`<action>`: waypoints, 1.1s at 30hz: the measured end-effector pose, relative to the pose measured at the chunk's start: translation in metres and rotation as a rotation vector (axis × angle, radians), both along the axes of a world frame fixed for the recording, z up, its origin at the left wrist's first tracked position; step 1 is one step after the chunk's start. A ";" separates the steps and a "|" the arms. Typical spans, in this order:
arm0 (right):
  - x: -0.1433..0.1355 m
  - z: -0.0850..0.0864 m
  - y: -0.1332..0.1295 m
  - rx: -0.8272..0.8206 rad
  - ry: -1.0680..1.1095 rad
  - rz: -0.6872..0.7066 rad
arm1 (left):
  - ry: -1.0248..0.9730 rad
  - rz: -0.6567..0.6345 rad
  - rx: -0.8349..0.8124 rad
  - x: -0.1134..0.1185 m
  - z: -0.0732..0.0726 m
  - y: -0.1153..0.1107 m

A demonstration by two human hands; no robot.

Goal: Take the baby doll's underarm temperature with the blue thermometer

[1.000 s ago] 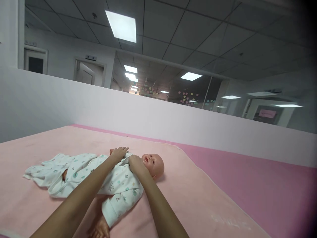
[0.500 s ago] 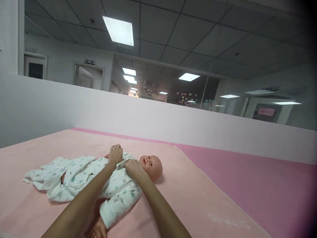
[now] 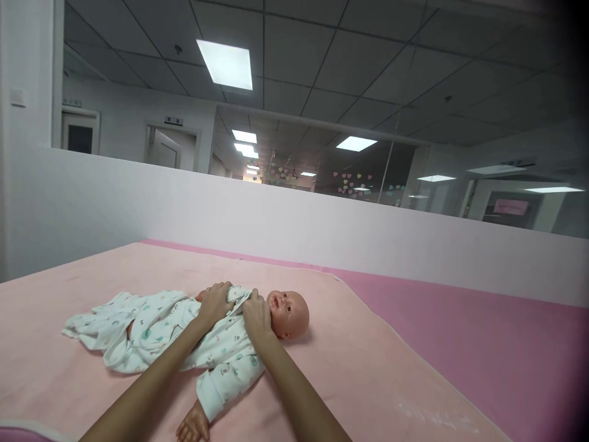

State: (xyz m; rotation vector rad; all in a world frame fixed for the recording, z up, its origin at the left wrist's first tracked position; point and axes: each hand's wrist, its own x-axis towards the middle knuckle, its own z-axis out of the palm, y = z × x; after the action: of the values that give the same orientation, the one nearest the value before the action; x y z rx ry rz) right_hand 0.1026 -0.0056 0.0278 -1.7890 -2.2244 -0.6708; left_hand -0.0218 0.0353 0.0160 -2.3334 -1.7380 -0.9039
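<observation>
A baby doll (image 3: 292,313) lies on its back, its head to the right, dressed in a white baby outfit (image 3: 225,344) with a small green print. My left hand (image 3: 217,302) rests on the chest with its fingers curled on the garment's front. Close to the doll's chin, my right hand (image 3: 257,312) is closed on the cloth near the collar. A raised fold of the front opening shows between the two hands. One doll hand sticks out of the near sleeve. My fingertips are partly hidden by the cloth and the backs of my hands.
Beneath the doll spreads a light pink blanket (image 3: 377,368) over a darker pink mat (image 3: 460,319). Behind it runs a low white wall (image 3: 276,215) with glass above. Doors and ceiling lights show beyond the glass.
My left hand has come down lower onto the chest. My right hand has turned more upright at the collar. The camera view has shifted slightly, so the scene sits further right.
</observation>
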 end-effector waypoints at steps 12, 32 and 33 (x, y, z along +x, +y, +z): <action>0.063 0.019 -0.011 0.432 0.484 0.194 | -0.080 -0.201 -0.098 -0.017 -0.010 0.000; 0.147 0.018 0.007 -0.103 1.282 0.407 | -0.177 -0.273 -0.060 -0.021 -0.013 -0.001; 0.147 0.017 0.004 -0.111 1.264 0.405 | -0.180 -0.273 -0.062 -0.021 -0.013 -0.001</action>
State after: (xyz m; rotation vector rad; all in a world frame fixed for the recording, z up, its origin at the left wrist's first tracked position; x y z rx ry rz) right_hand 0.2492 -0.0011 0.0449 -1.1293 -1.5660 0.5605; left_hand -0.0424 0.0345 0.0028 -2.6506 -1.5488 -1.1484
